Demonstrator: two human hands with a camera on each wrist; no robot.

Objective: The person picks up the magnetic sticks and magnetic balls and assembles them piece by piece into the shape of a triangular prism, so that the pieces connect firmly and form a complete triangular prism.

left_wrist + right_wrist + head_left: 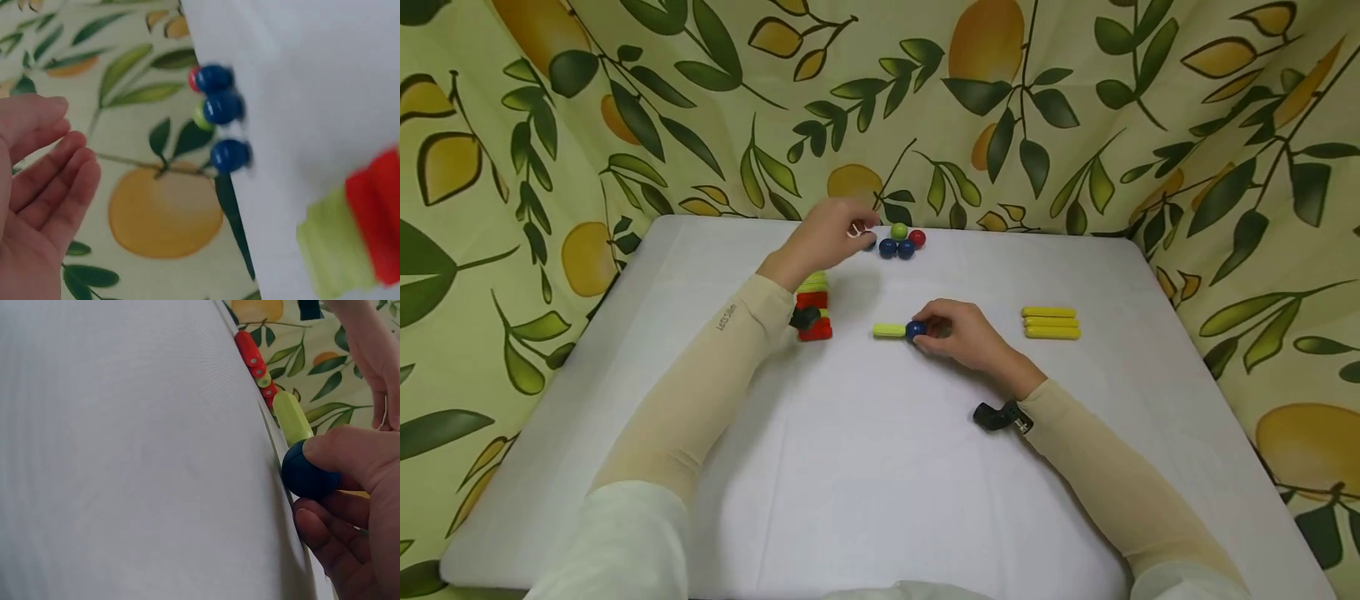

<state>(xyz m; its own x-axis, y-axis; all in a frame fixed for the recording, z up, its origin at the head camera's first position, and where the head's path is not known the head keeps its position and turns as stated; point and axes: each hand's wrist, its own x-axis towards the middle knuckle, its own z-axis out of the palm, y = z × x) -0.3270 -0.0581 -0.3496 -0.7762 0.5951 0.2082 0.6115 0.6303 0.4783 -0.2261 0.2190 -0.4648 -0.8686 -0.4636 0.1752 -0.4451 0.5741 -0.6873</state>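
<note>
My right hand [958, 335] pinches a dark blue ball [307, 472] between thumb and fingers over the middle of the table. A short light green stick [889, 331] extends from the ball's left side, its end against the ball. Farther back, my left hand [832, 236] hovers beside a small group of balls, its fingers loosely bent and nothing between them in the left wrist view. That group has blue balls [223, 107], a green ball [899, 232] and a red ball [917, 239]. In the head view the left hand partly covers one blue ball.
Beneath the left forearm lies a row of red sticks [815, 330] and light green sticks [334, 247], partly hidden. Several yellow sticks [1051, 322] lie side by side at the right. A patterned curtain [865, 100] hangs behind the white table [880, 467].
</note>
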